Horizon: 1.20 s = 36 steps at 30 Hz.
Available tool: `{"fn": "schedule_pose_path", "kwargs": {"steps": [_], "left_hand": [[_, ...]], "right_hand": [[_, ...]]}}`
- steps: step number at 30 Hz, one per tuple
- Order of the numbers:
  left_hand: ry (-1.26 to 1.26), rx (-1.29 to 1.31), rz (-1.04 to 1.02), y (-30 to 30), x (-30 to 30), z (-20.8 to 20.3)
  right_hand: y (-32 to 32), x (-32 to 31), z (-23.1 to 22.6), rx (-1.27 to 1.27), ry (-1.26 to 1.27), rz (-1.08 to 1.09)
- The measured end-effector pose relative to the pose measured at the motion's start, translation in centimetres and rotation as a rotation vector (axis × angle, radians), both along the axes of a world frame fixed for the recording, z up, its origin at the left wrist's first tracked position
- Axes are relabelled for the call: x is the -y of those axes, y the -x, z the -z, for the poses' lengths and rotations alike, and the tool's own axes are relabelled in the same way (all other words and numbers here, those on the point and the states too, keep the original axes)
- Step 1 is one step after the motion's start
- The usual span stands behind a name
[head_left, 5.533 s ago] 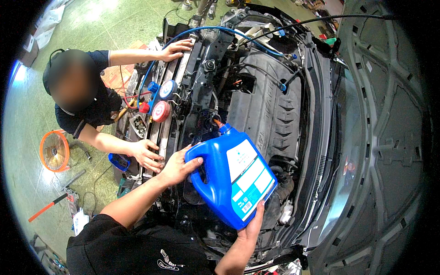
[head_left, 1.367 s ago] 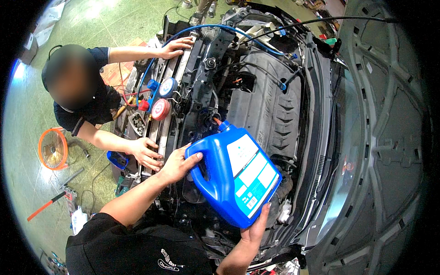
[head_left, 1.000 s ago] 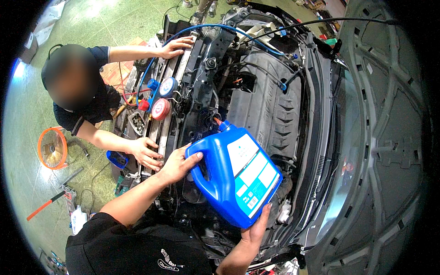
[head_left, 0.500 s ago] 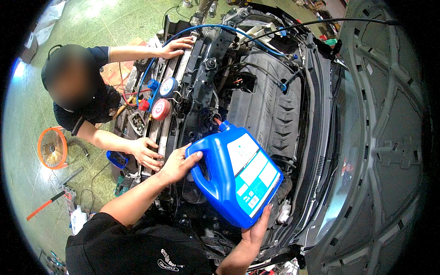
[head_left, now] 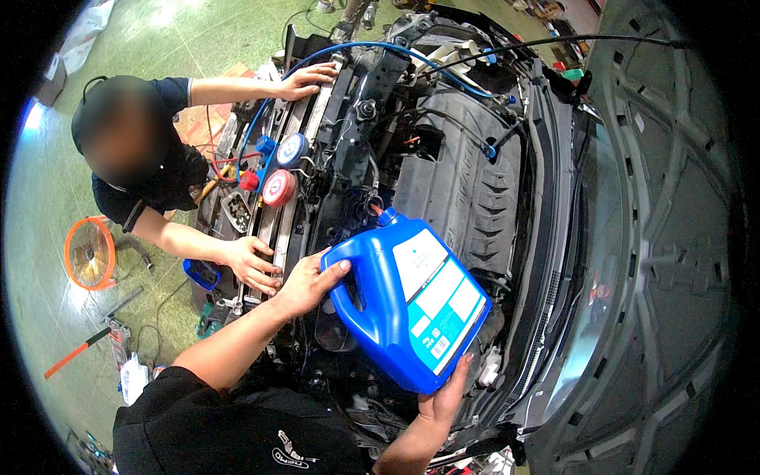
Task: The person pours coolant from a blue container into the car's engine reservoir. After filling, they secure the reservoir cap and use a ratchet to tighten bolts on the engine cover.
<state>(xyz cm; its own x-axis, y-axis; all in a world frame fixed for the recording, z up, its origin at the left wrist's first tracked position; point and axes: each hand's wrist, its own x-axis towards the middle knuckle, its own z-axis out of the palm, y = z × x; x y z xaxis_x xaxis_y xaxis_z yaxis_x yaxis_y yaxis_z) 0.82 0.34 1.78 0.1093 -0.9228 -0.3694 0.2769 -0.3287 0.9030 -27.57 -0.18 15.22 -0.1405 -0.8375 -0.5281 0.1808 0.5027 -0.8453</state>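
Observation:
A large blue plastic jug [head_left: 412, 297] with a white and light-blue label is tilted over the open engine bay. Its mouth points at a dark filler opening [head_left: 373, 205], and reddish liquid runs from the spout into it. My left hand [head_left: 307, 283] is closed round the jug's handle near the top. Under the jug's bottom end, my right hand [head_left: 445, 398] bears its weight, fingers partly hidden behind it. Beyond the spout lies the dark engine cover [head_left: 467, 186].
Across the car's front, a co-worker [head_left: 146, 150] rests both hands on the front crossmember. A gauge manifold [head_left: 279, 170] with hoses lies there. The raised hood [head_left: 673, 237] stands at right. An orange-rimmed fan [head_left: 89, 253] and a red-handled tool [head_left: 77, 353] are on the floor.
Almost nothing differs. The jug stays tilted at the filler opening in both my hands, and the liquid still runs. The co-worker's hands have not visibly moved.

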Motion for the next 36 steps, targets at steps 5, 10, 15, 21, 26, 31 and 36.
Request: {"fn": "schedule_pose_path", "kwargs": {"steps": [5, 10, 15, 21, 26, 31, 36], "left_hand": [[-0.008, -0.025, -0.014, 0.1, -0.05, -0.11], [-0.026, -0.027, -0.009, 0.1, -0.01, -0.13], [-0.024, -0.029, -0.022, 0.07, 0.06, -0.16], [-0.018, -0.024, -0.038, 0.16, 0.22, 0.09], [-0.031, -0.025, -0.035, 0.17, 0.37, 0.3], [-0.039, -0.023, -0.029, 0.09, 0.36, 0.17], [-0.042, -0.066, -0.04, 0.31, 0.27, 0.3]], "right_hand": [[-0.04, 0.05, -0.17, 0.004, 0.004, 0.006], [-0.16, 0.09, -0.34, 0.004, 0.008, 0.006], [-0.27, 0.3, -0.47, 0.005, 0.009, -0.001], [-0.42, 0.48, -0.64, -0.017, 0.021, 0.01], [-0.38, 0.66, -0.67, -0.02, 0.018, 0.009], [-0.32, 0.72, -0.78, -0.016, 0.017, 0.004], [-0.56, 0.54, -0.84, -0.027, 0.027, 0.032]]}}
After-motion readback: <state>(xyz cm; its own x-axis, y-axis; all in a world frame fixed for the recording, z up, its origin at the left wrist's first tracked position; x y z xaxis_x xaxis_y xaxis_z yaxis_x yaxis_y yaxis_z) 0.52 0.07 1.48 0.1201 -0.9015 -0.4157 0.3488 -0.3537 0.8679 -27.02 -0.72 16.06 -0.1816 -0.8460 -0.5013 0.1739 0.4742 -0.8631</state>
